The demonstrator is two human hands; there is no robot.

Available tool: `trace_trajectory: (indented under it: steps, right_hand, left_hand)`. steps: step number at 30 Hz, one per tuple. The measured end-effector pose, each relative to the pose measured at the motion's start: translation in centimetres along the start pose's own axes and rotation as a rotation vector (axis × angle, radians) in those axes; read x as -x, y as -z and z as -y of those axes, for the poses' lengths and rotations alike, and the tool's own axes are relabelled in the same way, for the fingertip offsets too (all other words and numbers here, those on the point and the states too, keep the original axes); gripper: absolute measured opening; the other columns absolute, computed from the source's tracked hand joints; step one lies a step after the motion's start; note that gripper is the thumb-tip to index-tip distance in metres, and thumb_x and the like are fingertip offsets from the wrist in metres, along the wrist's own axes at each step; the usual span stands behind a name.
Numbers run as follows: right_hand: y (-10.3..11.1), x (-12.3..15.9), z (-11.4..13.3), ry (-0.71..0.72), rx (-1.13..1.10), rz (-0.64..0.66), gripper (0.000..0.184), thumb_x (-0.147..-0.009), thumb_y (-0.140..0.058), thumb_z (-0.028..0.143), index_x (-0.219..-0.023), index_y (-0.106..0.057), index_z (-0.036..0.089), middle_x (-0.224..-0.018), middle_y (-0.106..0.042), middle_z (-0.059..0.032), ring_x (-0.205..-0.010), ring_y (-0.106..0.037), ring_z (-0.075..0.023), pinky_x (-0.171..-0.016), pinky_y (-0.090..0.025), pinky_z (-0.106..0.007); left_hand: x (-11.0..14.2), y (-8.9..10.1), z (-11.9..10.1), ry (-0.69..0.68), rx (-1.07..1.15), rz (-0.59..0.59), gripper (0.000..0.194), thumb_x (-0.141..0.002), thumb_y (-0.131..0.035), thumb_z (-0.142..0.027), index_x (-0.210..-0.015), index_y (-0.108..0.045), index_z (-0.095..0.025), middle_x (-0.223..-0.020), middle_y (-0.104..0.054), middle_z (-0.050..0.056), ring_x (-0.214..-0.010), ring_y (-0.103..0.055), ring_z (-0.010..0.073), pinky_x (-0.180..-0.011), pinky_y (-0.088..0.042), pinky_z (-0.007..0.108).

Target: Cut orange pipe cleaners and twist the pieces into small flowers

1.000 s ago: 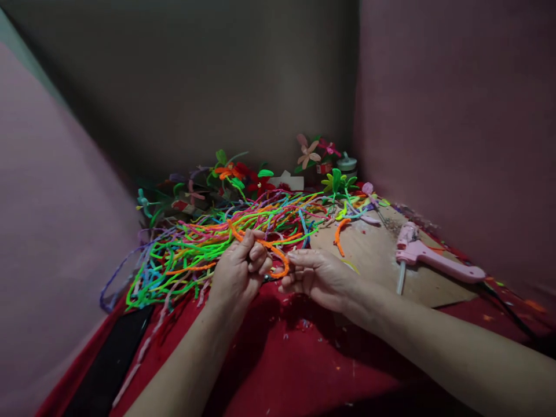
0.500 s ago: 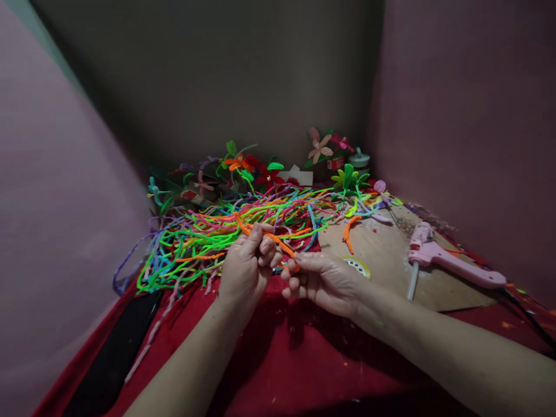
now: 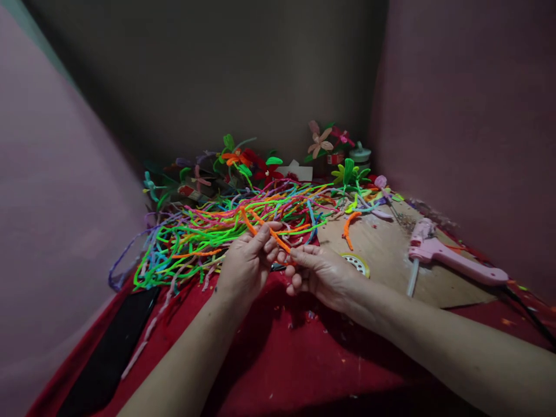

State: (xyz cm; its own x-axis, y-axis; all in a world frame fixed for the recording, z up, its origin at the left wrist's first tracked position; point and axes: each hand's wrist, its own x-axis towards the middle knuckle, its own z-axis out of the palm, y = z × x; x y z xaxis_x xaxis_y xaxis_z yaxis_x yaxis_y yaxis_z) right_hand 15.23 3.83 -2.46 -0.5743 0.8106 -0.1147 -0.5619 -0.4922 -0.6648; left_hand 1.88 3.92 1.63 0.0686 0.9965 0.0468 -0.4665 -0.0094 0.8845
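Between my two hands runs an orange pipe cleaner. My left hand pinches it between thumb and fingers, and a bent orange end sticks up past the thumb. The thumb and forefinger of my right hand close on the other end, which is partly hidden by the fingers. Just behind the hands lies a heap of coloured pipe cleaners, green, orange, pink and blue. A short bent orange piece rests on the cardboard to the right.
A pink glue gun lies on the cardboard's right side, its cord trailing right. Near my right wrist is a yellow-rimmed disc with holes. A black phone-like slab lies left on the red cloth. Pipe-cleaner flowers stand at the back.
My right hand has shifted slightly right and down along the orange pipe cleaner. The orange end above my left thumb now stands a little higher and splits more clearly from the strand.
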Motion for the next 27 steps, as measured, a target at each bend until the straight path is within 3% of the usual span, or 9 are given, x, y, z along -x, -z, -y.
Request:
trace_trajectory:
  steps: [7,17,23,27]
  right_hand:
    - [-0.5,0.0,-0.1,0.009,0.020,0.019,0.015,-0.078,-0.064,0.023,-0.076,-0.061,0.008,-0.059,-0.061,-0.0026,-0.052,-0.060,-0.0114,-0.065,-0.053,-0.032]
    - [-0.8,0.0,-0.4,0.052,0.003,-0.070,0.026,-0.069,-0.073,0.024,-0.068,-0.049,0.014,-0.056,-0.058,0.0023,-0.043,-0.055,-0.0087,-0.050,-0.048,-0.024]
    - [-0.6,-0.2,-0.2,0.081,0.004,-0.053,0.031,-0.065,-0.076,0.026,-0.070,-0.048,0.015,-0.055,-0.058,0.0034,-0.043,-0.055,-0.0088,-0.049,-0.050,-0.025]
    - [-0.6,-0.2,-0.1,0.108,-0.004,-0.040,0.029,-0.066,-0.076,0.026,-0.070,-0.049,0.015,-0.056,-0.058,0.0041,-0.041,-0.052,-0.0063,-0.050,-0.052,-0.024]
  left_hand:
    - [0.1,-0.4,-0.2,0.039,0.093,-0.024,0.015,-0.077,-0.066,-0.024,-0.078,-0.061,-0.010,-0.052,-0.034,-0.007,-0.042,-0.032,0.0026,-0.039,-0.030,0.014]
    - [0.1,-0.8,-0.4,0.008,0.146,-0.042,0.011,-0.078,-0.064,-0.020,-0.076,-0.061,-0.010,-0.051,-0.035,-0.008,-0.040,-0.031,0.0018,-0.038,-0.031,0.013]
    - [0.3,-0.5,-0.8,-0.114,-0.061,-0.056,0.018,-0.070,-0.072,-0.024,-0.083,-0.066,-0.012,-0.069,-0.056,-0.001,-0.061,-0.052,0.0071,-0.060,-0.045,0.018]
    - [0.5,0.4,-1.0,0.010,-0.337,-0.020,0.027,-0.069,-0.072,-0.027,-0.094,-0.067,-0.017,-0.073,-0.062,0.000,-0.060,-0.054,0.0078,-0.057,-0.043,0.019]
